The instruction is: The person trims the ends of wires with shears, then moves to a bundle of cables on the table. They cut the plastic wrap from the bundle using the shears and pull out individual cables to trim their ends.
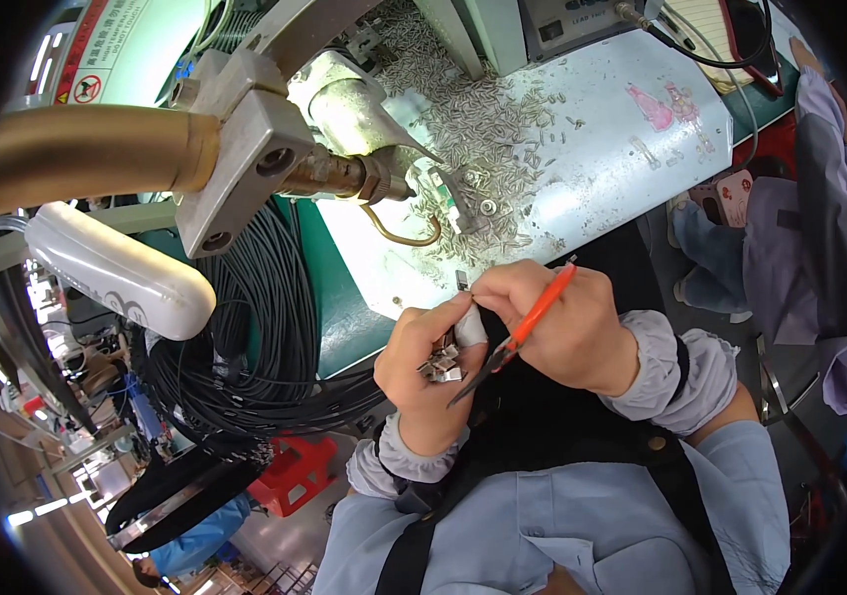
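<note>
Several small metal shells [443,364] lie in the curled left hand [416,359], near the bench [334,309]; one more shell [462,281] pokes up where both hands' closed fingertips meet. The right hand [577,332] grips an orange-handled tool [544,300]. Shells look light, stiff and slick, likely best pinched by the sides; fingers hide which hand holds the raised one, and the tool's dark tip is unclear
</note>
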Tool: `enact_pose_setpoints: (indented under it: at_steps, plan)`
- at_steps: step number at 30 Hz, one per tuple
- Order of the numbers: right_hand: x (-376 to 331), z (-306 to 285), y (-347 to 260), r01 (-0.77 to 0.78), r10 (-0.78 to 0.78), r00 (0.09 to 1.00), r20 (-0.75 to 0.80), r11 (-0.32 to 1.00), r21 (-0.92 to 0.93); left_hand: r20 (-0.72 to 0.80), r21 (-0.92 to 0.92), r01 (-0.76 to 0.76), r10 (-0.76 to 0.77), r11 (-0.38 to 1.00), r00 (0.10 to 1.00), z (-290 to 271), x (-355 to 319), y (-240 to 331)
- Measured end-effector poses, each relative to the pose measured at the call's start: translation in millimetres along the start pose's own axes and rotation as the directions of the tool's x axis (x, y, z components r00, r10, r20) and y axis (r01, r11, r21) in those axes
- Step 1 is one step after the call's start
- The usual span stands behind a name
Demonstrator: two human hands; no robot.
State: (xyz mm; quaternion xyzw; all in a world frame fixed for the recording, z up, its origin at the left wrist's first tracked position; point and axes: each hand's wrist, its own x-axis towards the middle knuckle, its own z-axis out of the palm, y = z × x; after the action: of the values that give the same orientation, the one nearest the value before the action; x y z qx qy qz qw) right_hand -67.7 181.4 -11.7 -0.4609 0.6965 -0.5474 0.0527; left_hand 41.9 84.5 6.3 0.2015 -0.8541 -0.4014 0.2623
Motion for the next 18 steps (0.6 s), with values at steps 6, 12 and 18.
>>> enact_pose_setpoints:
  at_steps: [6,12,18]
  plan:
    - [5.3,-3.3,9.5,-0.431,0.326,0.901,0.286,0.744,0.510,0.115,-0.423,0.441,-0.436,0.792,0.893,-5.1,6.5,-2.1]
    - [-1.4,-9.0,2.8,-0.321,0.265,0.938,0.225,0.908,0.268,0.201,-0.608,0.498,-0.488,0.618,0.850,-12.4,9.4,2.3]
    - [-6.0,-5.0,-5.1,-0.326,0.333,0.880,0.339,0.942,-0.081,0.100,-0.566,0.419,-0.445,0.710,0.890,-9.3,9.4,4.8]
